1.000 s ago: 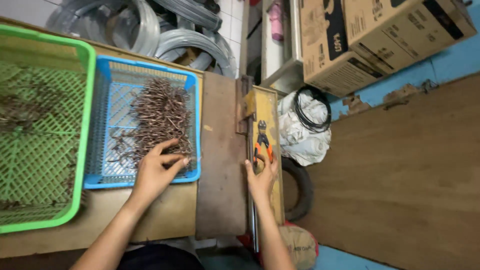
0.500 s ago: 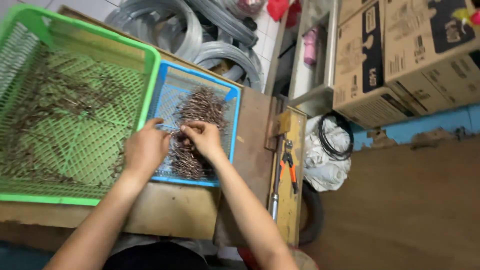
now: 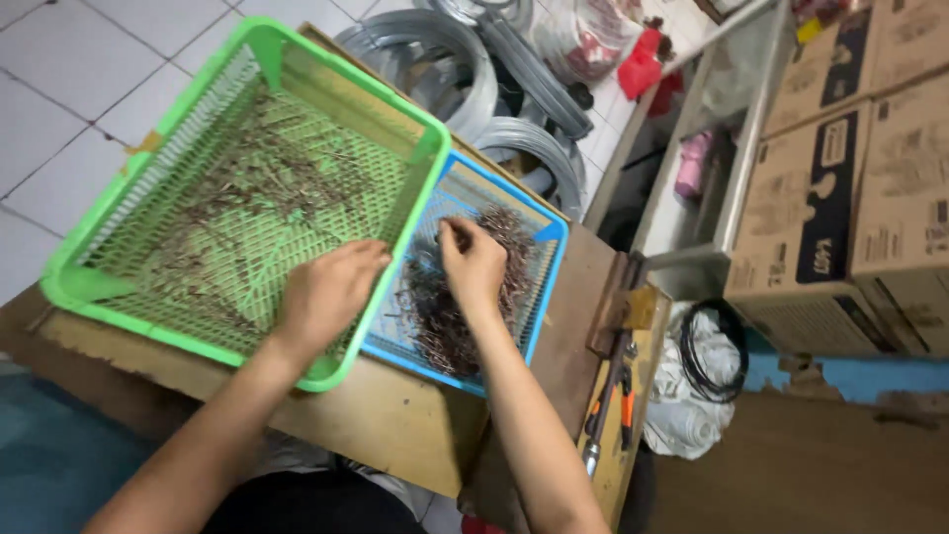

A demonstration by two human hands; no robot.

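Observation:
My right hand (image 3: 474, 262) reaches into a blue mesh basket (image 3: 554, 233) and pinches at a pile of small brown metal wire pieces (image 3: 445, 331). To its left, my left hand (image 3: 331, 289) hovers over the near right rim of a larger green mesh basket (image 3: 89, 289). Its fingers curl downward and are hidden from me. More of the same brown pieces (image 3: 257, 188) lie scattered thinly across the green basket's floor. The two baskets stand side by side on a worn wooden table (image 3: 395, 425).
Orange-handled pliers (image 3: 621, 405) lie on a narrow wooden board right of the blue basket. Coils of grey wire (image 3: 465, 59) sit behind the baskets. Cardboard boxes (image 3: 850, 178) are stacked at the right, with a white bag and a black cable coil (image 3: 707, 361) below them.
My right hand left the pliers on the board and moved into the blue basket's pile. My left hand shifted from the blue basket to the green basket's rim. The view swung left.

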